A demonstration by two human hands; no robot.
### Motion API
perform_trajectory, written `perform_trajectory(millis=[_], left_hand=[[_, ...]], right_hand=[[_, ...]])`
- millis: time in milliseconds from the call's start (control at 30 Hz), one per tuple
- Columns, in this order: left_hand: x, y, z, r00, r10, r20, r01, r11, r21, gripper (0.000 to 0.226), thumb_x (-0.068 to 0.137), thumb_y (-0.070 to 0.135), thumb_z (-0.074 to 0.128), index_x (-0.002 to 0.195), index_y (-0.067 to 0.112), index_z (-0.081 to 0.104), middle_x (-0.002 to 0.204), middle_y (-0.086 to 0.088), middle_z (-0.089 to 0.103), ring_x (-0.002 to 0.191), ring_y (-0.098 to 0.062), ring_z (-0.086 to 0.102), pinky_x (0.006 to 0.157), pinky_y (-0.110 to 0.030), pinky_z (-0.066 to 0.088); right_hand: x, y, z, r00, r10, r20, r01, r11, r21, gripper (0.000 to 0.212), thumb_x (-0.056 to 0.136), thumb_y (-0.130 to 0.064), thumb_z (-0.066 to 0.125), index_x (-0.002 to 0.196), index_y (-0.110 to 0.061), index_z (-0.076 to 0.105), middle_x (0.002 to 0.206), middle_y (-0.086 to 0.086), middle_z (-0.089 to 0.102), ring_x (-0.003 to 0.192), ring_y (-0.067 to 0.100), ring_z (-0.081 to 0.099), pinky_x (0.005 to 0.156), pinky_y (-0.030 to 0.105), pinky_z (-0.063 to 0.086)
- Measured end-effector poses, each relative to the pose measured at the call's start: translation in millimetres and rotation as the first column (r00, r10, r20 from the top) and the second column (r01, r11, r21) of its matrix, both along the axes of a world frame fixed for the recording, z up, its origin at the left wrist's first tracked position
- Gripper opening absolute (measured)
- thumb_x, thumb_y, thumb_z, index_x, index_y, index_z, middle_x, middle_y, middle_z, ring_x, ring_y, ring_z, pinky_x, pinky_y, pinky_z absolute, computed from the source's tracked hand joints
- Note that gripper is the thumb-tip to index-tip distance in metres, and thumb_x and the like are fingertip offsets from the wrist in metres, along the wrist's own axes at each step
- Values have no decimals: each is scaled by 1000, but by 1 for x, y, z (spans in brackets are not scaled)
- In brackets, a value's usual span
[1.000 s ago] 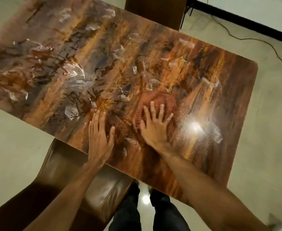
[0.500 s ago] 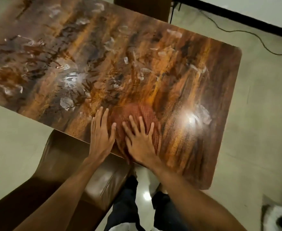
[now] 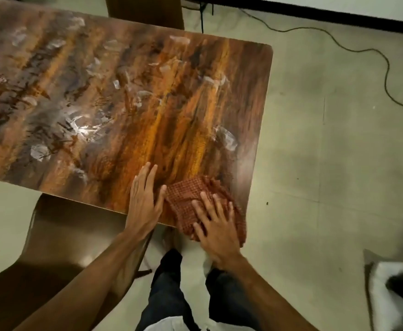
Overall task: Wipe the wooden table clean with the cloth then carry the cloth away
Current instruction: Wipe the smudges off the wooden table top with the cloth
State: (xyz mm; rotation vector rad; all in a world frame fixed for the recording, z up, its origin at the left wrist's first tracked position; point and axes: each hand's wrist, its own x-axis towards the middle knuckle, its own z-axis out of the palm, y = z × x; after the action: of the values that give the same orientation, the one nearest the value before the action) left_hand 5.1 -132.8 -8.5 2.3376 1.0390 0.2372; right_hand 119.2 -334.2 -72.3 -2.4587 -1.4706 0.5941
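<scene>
The glossy wooden table (image 3: 176, 111) fills the upper left, streaked with whitish smears. A reddish-brown waffle-weave cloth (image 3: 186, 197) lies at the table's near right corner and hangs over the front edge. My right hand (image 3: 216, 228) presses flat on the cloth with fingers spread, partly past the edge. My left hand (image 3: 144, 201) rests flat on the bare tabletop just left of the cloth, its thumb touching the cloth's edge.
A brown leather chair (image 3: 59, 237) is tucked under the near edge at left. Another chair back (image 3: 145, 10) stands at the far side. A black cable (image 3: 362, 50) runs over the tiled floor at right. A white object (image 3: 396, 292) sits bottom right.
My right hand has slid the cloth to the right and toward me, from the table's middle to its near right corner and over the edge. My left hand stayed flat near the front edge.
</scene>
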Motion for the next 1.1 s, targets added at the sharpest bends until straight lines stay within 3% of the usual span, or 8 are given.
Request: perform_trajectory(millis=[100,333,533,700,800,933,1000,1100], left_hand=[[12,-11,3,1000,-4,-9,4,1000,6,61,103,39,40,156,13,28,167,-7,20,154,-19,16,126,-49,15],[26,-14,17,999,4,32,-4,1000,0,61,101,39,41,156,15,28,167,-4,19,154,-18,17,125,-52,17],[19,28,4,999,27,31,-27,1000,13,62,102,43,39,158,21,23,168,-1,16,154,-13,13,126,-47,15],[9,98,-4,998,63,18,-64,997,48,61,103,45,35,157,22,23,167,-1,19,154,-14,15,126,-47,16],[13,138,-8,994,101,29,-102,995,12,60,103,46,37,157,26,22,167,2,16,154,-13,13,126,-42,11],[22,193,-15,994,86,60,-87,996,6,58,105,40,41,158,29,18,167,2,15,153,-7,7,127,-42,10],[26,214,-17,994,91,66,-91,996,-1,59,105,40,40,159,29,18,167,2,15,153,-7,7,127,-40,9],[33,238,-21,995,83,49,-84,996,15,58,106,40,39,158,23,21,167,1,16,154,-11,10,127,-37,7]], right_hand=[[50,2,-2,997,-65,49,66,998,-14,65,108,-57,28,166,-40,5,176,-6,-7,162,24,-10,129,56,-5],[14,-28,-1,991,-120,-57,119,993,-16,64,109,-59,20,166,-39,2,176,-6,-6,162,24,-8,128,63,11],[55,89,2,965,-256,54,258,966,-30,67,105,-59,17,166,-34,10,176,4,-2,160,41,-3,125,68,-2],[25,201,2,997,11,75,-12,1000,11,63,106,-64,25,165,-41,16,176,-3,2,160,38,7,118,79,-1],[64,188,-4,979,-147,139,157,986,-64,67,104,-69,18,165,-44,8,176,-7,-4,161,32,0,118,79,-1],[100,189,3,894,-419,159,443,881,-167,75,99,-70,3,166,-38,7,175,0,-11,159,44,-8,115,83,2],[81,236,4,917,-367,156,388,910,-147,72,101,-68,6,166,-37,5,175,2,-13,157,48,-10,114,83,-1],[39,314,1,983,-119,139,128,990,-59,67,105,-64,18,166,-38,9,176,2,-2,159,46,-4,115,82,-4]])
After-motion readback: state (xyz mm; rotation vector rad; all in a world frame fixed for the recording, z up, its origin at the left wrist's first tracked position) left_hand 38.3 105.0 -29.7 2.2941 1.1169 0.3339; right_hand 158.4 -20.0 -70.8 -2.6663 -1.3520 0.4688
